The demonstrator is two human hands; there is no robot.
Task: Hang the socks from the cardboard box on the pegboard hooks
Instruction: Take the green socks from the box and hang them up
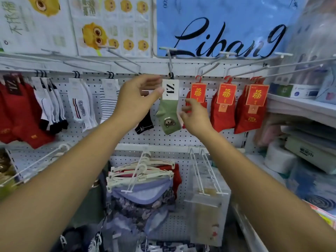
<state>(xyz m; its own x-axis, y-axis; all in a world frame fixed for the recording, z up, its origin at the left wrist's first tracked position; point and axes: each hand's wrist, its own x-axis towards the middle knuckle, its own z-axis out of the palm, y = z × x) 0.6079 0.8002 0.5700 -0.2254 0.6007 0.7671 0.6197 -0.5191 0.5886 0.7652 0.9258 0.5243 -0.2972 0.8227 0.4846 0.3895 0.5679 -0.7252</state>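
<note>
Green sock (168, 113) up on its hook (170, 60)
red socks (223, 106) hang just right of it; left hand (136, 99) has loose fingers, thumb against the sock's card, probably steadying it; right hand (193, 115) curled beside it, can't tell if pinching

The green sock (168, 113) carries a brown bear motif, and its card (170, 89) is white with black lettering. Left of it, the black sock (145, 124) has white lettering and the striped sock (108, 104) is white with thin dark lines. The red socks (222, 115) bear red-and-gold tags (227, 93). The pegboard (181, 137) is white with dark dots, and the banner (227, 15) is blue with black script.
</note>
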